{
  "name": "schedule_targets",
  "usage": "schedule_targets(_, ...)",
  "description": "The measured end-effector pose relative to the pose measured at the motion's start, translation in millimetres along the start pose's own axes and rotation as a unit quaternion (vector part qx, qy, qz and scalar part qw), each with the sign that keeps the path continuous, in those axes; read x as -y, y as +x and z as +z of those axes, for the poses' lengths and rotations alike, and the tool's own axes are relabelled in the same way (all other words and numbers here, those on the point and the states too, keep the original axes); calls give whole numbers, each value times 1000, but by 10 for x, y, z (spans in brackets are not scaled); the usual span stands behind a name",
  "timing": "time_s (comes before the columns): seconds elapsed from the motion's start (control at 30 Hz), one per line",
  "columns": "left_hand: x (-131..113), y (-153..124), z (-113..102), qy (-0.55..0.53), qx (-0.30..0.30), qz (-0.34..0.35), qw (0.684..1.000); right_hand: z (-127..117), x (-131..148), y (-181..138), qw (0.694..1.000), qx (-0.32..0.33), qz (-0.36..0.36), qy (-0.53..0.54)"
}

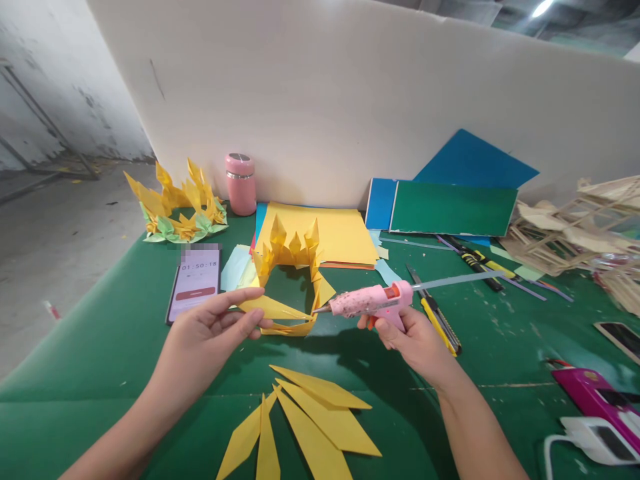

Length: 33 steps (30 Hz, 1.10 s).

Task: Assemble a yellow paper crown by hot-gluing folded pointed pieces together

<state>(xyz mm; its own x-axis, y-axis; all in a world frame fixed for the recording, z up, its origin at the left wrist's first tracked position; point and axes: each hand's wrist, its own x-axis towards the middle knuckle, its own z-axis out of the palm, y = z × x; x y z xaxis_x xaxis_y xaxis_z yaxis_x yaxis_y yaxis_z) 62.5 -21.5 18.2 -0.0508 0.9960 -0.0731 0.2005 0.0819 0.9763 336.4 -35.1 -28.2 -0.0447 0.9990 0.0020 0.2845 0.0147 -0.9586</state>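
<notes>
Between the thumb and fingers of my left hand (220, 323) is a folded yellow paper piece (273, 309), its narrow tip pointing right. My right hand (407, 337) grips a pink hot glue gun (373, 300) with a long clear glue stick out of its back. The gun's nozzle is close to the tip of the paper piece; whether they touch I cannot tell. Just behind stands a yellow paper crown (280, 257) with pointed folds along its far side. Several more folded yellow pieces (317, 417) lie fanned out on the green table (190, 407) in front.
A finished-looking yellow and green paper crown (185, 203), a phone (195, 280) and a pink flask (241, 185) stand or lie left. Yellow paper sheets (325, 233) are behind. On the right are a utility knife (440, 320), pliers (477, 263) and a magenta device (595, 400).
</notes>
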Motion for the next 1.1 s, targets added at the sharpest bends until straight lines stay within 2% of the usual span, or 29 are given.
schedule_targets(0.13, 6, 0, 7, -15, -8, 19, 1000, -7, -8, 37, 990, -88, -10, 107)
schedule_targets(0.23, 0, -6, 13, -25, 2, 32, 999, -66, -77, 104, 984, -150, 35, 85)
schedule_targets(0.37, 9, 4, 21, -58, 29, 36, 997, -156, -274, 205, 960, -254, 64, -95)
schedule_targets(0.5, 24, 11, 30, -83, 51, 34, 995, -192, -457, 263, 913, -284, 31, -290)
schedule_targets(0.6, 14, -5, 40, -80, 59, 29, 995, -189, -537, 281, 892, -284, 8, -352)
schedule_targets(0.77, -9, -31, 66, -79, 71, 19, 994, -187, -601, 307, 881, -273, -26, -385)
schedule_targets(0.87, -3, -51, 88, -81, 82, 13, 993, -172, -527, 292, 869, -289, -48, -400)
schedule_targets(0.93, 2, -71, 108, -81, 94, 11, 992, -114, -374, 249, 865, -306, -72, -391)
schedule_targets(0.97, 3, -83, 121, -81, 100, 11, 992, -63, -266, 218, 872, -305, -89, -372)
schedule_targets(1.0, 2, -94, 133, -83, 104, 10, 991, 2, -142, 183, 893, -282, -105, -333)
schedule_targets(1.07, -4, -116, 156, -85, 110, 9, 990, 162, 129, 114, 956, -150, -117, -222)
schedule_targets(1.1, -8, -125, 165, -84, 112, 6, 990, 247, 260, 86, 975, -86, -110, -170)
